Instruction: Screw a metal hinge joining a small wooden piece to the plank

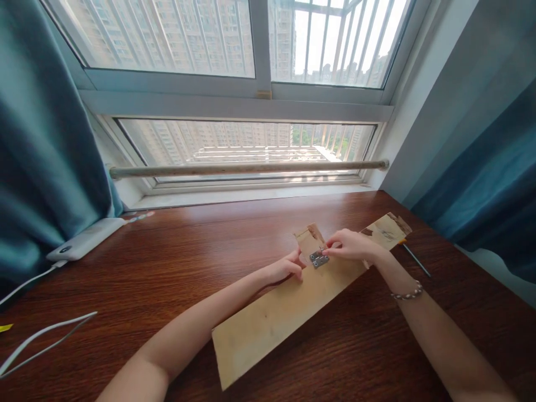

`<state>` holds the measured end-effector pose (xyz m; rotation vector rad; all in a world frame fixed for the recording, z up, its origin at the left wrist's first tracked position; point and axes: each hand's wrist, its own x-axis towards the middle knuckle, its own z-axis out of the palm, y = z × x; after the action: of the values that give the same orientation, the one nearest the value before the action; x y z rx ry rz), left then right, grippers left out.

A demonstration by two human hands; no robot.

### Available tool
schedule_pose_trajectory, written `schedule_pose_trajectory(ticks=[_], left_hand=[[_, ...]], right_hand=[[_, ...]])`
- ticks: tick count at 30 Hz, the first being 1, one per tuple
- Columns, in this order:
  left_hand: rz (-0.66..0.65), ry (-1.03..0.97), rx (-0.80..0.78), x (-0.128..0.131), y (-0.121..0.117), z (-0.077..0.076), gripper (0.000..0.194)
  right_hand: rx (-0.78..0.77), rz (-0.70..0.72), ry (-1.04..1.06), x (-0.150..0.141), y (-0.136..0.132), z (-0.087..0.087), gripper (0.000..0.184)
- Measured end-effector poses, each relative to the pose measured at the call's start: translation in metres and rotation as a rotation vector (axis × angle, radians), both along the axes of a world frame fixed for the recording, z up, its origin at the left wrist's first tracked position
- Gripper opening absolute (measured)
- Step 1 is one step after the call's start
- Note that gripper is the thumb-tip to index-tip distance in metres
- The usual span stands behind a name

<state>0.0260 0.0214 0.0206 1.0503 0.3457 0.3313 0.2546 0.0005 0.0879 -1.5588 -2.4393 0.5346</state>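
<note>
A long pale wooden board [268,321] lies slantwise across the table, with a short wooden piece [309,239] set against its far edge. A metal hinge [319,259] spans the joint between them. My left hand [287,268] grips around the joint from the left, its fingers closed against the short piece and the long board. Thumb and forefinger of my right hand [352,244] are pinched together at the hinge's right side. Whatever small thing may be between those fingertips is too small to make out.
A screwdriver [415,259] lies to the right, its handle end near the long board. On the left are a white power bank [87,239] with a cable [27,283] and a loose white cable loop [46,326]. A window bar [251,168] runs behind the table, between blue curtains.
</note>
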Motion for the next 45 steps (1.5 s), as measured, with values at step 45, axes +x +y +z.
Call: schedule_pose_trajectory(ticks=[45], left_hand=[[0.020, 0.453, 0.919, -0.015, 0.078, 0.029, 0.079]], right_hand=[[0.176, -0.281, -0.107, -0.026, 0.026, -0.049, 0.049]])
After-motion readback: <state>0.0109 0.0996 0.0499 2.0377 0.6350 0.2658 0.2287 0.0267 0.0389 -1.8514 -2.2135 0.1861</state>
